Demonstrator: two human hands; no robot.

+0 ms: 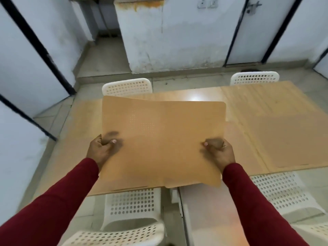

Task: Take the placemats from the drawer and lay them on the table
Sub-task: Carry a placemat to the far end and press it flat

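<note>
The wooden table [200,96] carries a tan placemat [276,125] on its right half.

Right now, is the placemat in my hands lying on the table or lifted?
Lifted: both hands, left and right, grip the placemat tilted above the table.

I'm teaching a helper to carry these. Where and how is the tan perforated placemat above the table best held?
Grip the tan perforated placemat at its two short side edges, near the corners closest to the body, one hand from each side. It is wide, thin and flexible; the left hand and right hand pinch it so, thumbs on top.
</note>
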